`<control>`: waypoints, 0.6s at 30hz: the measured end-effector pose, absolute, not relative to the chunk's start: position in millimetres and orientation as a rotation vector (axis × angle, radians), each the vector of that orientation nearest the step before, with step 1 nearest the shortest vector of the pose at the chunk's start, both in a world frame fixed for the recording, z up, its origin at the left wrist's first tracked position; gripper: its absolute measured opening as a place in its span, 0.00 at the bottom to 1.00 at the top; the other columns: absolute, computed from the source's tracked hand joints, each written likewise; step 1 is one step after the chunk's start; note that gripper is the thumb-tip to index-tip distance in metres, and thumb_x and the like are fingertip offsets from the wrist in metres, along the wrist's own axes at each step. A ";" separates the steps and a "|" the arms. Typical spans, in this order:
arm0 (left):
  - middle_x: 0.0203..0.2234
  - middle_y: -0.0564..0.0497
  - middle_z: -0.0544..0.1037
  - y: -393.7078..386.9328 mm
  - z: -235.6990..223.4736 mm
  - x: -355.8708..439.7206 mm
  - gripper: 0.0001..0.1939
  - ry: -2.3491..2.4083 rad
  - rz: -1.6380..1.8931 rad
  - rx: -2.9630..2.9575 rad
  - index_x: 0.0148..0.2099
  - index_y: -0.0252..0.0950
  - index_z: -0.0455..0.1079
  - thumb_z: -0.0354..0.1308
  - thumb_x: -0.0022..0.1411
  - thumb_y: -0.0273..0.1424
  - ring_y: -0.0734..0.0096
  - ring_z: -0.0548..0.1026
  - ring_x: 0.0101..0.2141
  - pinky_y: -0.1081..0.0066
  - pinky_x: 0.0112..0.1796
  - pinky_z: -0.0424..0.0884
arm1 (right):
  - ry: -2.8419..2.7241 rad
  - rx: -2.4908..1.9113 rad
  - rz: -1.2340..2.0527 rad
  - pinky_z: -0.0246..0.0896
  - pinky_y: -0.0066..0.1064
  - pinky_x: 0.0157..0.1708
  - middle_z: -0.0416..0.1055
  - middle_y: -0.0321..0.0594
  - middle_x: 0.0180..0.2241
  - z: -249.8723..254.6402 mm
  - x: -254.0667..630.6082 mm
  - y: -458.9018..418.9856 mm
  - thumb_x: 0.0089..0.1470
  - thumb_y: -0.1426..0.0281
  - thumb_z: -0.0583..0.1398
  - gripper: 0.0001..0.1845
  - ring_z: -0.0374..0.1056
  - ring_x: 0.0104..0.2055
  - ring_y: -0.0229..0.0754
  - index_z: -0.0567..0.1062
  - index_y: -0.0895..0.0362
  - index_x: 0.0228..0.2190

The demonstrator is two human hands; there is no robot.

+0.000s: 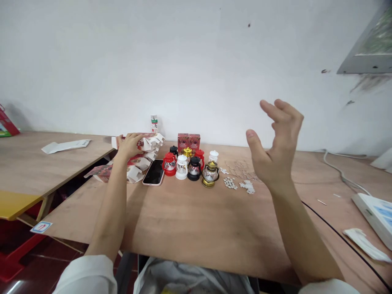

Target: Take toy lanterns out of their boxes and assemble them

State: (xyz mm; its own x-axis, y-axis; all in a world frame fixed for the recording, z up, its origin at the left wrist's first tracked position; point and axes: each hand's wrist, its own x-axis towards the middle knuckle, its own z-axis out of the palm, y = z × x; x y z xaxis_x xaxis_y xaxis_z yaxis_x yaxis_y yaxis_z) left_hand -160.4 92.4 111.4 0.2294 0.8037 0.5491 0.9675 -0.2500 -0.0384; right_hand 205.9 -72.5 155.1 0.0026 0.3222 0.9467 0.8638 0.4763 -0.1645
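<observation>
My left hand (130, 145) is at the pile of red-and-white unfolded paper boxes (134, 173) on the left. Its fingers are bent round the top unfolded box (149, 143); the fingertips are partly hidden. My right hand (274, 147) is raised above the right side of the table, empty, with thumb and fingers apart. Between the hands stand several small lanterns: a red lantern (169, 164), a white lantern (181, 167), a black lantern (194, 169) and a bronze-gold lantern (210, 174) in front, others behind. Beside the pile lies a phone (154, 173).
Two red printed boxes (189, 141) stand behind the lanterns. Small round white pieces (230, 183), white scraps (247, 187) and thin wire-like pieces (241, 169) lie to their right. A black cable (339, 232) crosses the right side near a white device (375, 214). A bottle (154, 124) stands by the wall.
</observation>
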 end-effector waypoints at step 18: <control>0.65 0.44 0.43 103.5 102.4 -155.8 0.39 -1.664 -1.055 -2.167 0.65 0.42 0.43 0.46 0.56 0.54 0.46 0.38 0.63 0.44 0.57 0.39 | -2.358 -1.642 -0.184 0.61 0.39 0.38 0.68 0.46 0.47 104.1 209.6 -11.9 0.48 0.70 0.60 0.28 0.67 0.45 0.54 0.64 0.47 0.52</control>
